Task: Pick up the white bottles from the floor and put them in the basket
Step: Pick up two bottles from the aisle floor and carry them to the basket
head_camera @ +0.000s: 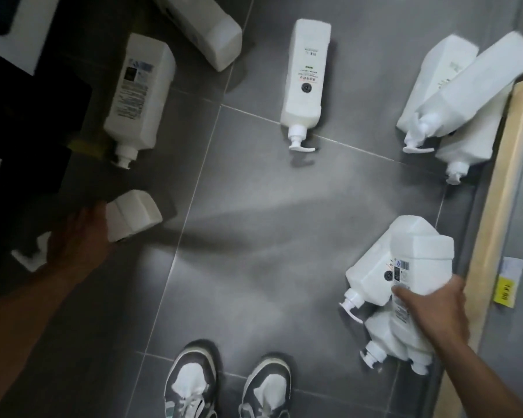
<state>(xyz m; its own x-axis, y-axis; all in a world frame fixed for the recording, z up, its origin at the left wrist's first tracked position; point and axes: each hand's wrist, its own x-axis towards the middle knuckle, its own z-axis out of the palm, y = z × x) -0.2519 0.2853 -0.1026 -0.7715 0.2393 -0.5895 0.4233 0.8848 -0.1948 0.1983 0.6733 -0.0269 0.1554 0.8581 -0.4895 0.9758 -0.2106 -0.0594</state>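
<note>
Two hands, both clamped: at nine o'clock my left hand curls round a white plastic pump bottle; at four o'clock my right hand grips a labelled white plastic bottle above the grey tiled floor.

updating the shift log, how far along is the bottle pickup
Done: nothing verifiable, no basket in view. In hand: the left-hand grip holds one white plastic pump bottle, the right-hand grip a second white bottle. Left: several white bottles lie on the grey tiled floor, including the centre bottle and the right-side pile.
</note>
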